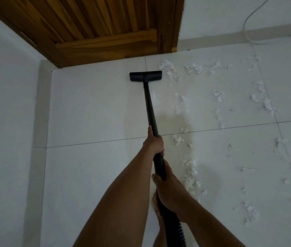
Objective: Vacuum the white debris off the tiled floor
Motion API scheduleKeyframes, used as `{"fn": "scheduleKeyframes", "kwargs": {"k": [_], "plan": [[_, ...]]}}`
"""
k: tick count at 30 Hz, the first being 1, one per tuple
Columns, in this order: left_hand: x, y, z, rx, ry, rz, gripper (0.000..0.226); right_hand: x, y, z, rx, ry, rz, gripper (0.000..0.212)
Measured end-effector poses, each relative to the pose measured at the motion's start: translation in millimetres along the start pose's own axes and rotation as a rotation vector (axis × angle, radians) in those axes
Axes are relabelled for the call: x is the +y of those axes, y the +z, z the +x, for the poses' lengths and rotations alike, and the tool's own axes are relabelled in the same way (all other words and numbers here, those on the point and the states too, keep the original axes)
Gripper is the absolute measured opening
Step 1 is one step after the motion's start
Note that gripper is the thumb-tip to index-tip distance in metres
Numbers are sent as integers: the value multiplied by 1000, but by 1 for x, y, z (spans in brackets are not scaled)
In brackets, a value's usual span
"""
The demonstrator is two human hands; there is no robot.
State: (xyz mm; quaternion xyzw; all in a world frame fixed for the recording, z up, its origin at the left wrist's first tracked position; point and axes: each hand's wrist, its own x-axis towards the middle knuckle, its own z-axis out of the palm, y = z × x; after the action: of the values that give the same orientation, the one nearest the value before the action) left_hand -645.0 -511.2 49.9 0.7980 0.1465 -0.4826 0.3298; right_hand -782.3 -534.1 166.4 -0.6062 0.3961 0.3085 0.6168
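Note:
A black vacuum wand (150, 106) runs away from me to a flat black floor head (145, 76) resting on the white tiled floor (91, 107) near the door. My left hand (154, 141) grips the wand partway up. My right hand (167, 189) grips the lower handle where the ribbed hose (175, 229) begins. White shredded debris (169, 68) lies just right of the floor head, and more scraps (189, 168) trail down the floor to the right of the wand.
A wooden door (105, 29) stands at the far end, with white walls (7, 86) on the left and behind. A thin white cable (248, 22) hangs down the far wall to the floor. A bare foot (156, 204) shows below my right hand.

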Motion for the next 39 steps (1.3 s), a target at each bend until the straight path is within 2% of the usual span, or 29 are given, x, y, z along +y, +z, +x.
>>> {"fn": "scheduleKeyframes", "kwargs": {"k": [29,39], "plan": [[31,-22,47,10,32,28,69,-29,1,51,-13,22,40,61],[29,-23,15,-2,11,20,68,-29,-1,21,-18,2,-11,60]]}}
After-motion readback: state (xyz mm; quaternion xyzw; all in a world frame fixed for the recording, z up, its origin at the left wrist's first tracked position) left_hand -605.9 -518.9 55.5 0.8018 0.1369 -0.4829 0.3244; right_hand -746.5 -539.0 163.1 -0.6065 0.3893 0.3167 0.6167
